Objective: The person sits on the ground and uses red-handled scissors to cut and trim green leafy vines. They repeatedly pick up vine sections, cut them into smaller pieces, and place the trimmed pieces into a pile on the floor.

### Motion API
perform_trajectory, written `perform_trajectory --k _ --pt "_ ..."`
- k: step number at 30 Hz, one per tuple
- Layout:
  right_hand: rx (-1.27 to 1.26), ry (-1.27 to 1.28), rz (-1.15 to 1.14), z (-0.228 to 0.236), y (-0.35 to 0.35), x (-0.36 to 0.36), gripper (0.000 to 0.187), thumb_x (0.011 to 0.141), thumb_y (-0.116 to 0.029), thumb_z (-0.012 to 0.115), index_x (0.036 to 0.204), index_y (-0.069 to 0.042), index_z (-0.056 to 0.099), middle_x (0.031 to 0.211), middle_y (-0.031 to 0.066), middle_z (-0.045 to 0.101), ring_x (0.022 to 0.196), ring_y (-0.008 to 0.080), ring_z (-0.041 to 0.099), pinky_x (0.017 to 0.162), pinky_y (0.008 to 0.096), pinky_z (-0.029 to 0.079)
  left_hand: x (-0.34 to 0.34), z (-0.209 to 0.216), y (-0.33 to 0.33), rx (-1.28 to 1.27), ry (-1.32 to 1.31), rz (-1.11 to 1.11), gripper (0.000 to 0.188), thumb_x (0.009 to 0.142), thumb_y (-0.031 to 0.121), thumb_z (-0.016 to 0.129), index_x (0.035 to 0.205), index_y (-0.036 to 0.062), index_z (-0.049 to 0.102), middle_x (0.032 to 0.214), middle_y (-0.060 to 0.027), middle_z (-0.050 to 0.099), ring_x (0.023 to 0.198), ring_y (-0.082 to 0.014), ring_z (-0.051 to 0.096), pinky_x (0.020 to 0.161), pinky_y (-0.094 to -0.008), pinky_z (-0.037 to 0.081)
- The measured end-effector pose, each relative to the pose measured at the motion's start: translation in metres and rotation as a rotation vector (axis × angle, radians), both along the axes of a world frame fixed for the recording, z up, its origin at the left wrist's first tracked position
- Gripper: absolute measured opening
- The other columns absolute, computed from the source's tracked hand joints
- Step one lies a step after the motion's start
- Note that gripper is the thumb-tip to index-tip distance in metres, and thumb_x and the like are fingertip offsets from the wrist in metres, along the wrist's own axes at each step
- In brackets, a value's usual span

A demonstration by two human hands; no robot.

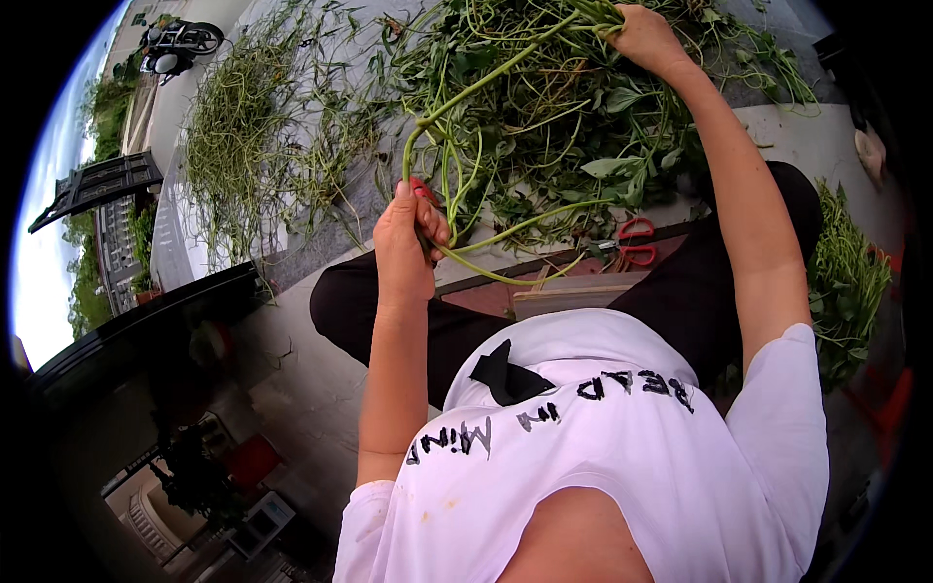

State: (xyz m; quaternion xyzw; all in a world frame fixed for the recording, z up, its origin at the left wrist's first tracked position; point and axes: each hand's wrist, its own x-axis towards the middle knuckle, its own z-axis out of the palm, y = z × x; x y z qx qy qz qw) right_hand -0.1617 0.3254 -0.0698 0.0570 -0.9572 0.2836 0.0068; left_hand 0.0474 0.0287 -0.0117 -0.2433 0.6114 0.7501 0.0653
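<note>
Long green vine stems stretch between my two raised hands. My left hand is closed round their lower ends, thumb up; loose stems curve away from it to the right. A small red thing shows behind its fingers, and I cannot tell what it is. At the far right, my right hand is closed on the bunched other end of the stems. Below them spreads a big heap of leafy vines. Red-handled scissors lie at the heap's near edge, their blades partly hidden among the leaves.
A pile of thin bare stems lies to the left on the floor. More leafy greens lie beyond my right knee. Before my lap is a wooden board. A motorcycle stands at the far left, beyond a dark gate.
</note>
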Motion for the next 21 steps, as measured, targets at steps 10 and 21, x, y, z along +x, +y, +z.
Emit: perform_trajectory --k 10,21 --pt "-0.462 -0.209 0.739 0.031 -0.099 0.104 0.035 0.078 -0.033 0.067 0.082 0.001 0.062 0.076 0.0208 0.063 0.075 0.0382 0.062 0.068 0.0422 0.05 -0.064 -0.001 0.019 0.304 0.028 0.057 0.028 0.099 0.027 0.045 0.09 0.0029 0.056 0.074 -0.0036 0.052 0.07 -0.0159 0.053 0.056 -0.0286 0.043" --pt "-0.675 -0.441 0.618 0.057 -0.071 0.082 0.019 0.088 -0.017 0.063 0.096 -0.001 0.058 0.068 0.0027 0.057 0.058 0.0096 0.053 0.057 0.0273 0.047 -0.053 -0.023 0.03 -0.3 0.327 -0.291 0.043 0.1 0.038 0.04 0.101 0.001 0.061 0.073 -0.0008 0.055 0.071 -0.0096 0.053 0.069 -0.0242 0.042"
